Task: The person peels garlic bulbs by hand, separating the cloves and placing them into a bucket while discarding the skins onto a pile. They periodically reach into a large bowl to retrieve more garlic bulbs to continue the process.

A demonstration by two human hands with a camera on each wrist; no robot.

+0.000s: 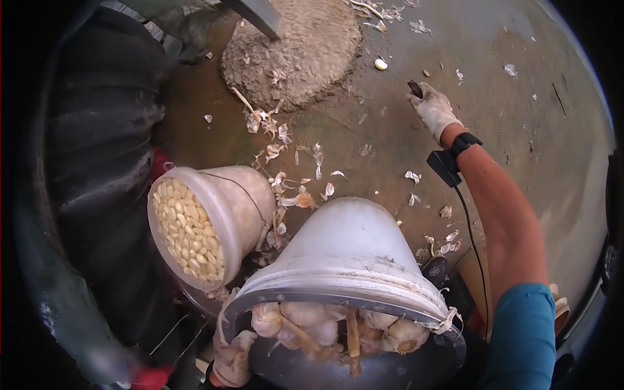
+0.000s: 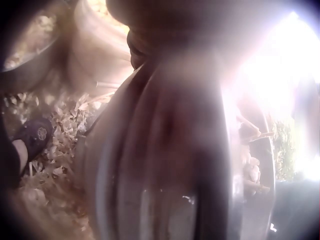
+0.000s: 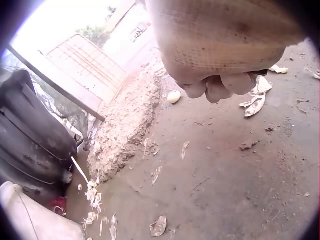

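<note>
A large white bucket (image 1: pixel 351 240) leans with its mouth toward me, and whole garlic bulbs (image 1: pixel 312 318) crowd the opening above a dark grey surface. My gloved left hand (image 1: pixel 233 357) grips its rim at the left. My gloved right hand (image 1: pixel 434 112) reaches out over the floor, fingers curled round a small dark object (image 1: pixel 415 89), of which only a short end shows; I cannot tell its kind. In the right wrist view the curled fingers (image 3: pixel 218 89) hide it. A peeled clove (image 1: pixel 381 64) lies on the floor beyond this hand.
Left of the white bucket, a smaller pail (image 1: pixel 244 195) full of peeled cloves (image 1: pixel 188 227) tilts toward me. A large black sack-like thing (image 1: pixel 97 130) stands at far left. A rough concrete mound (image 1: pixel 292 58) holds a metal post (image 1: pixel 257 16). Garlic skins (image 1: pixel 273 149) litter the wet floor.
</note>
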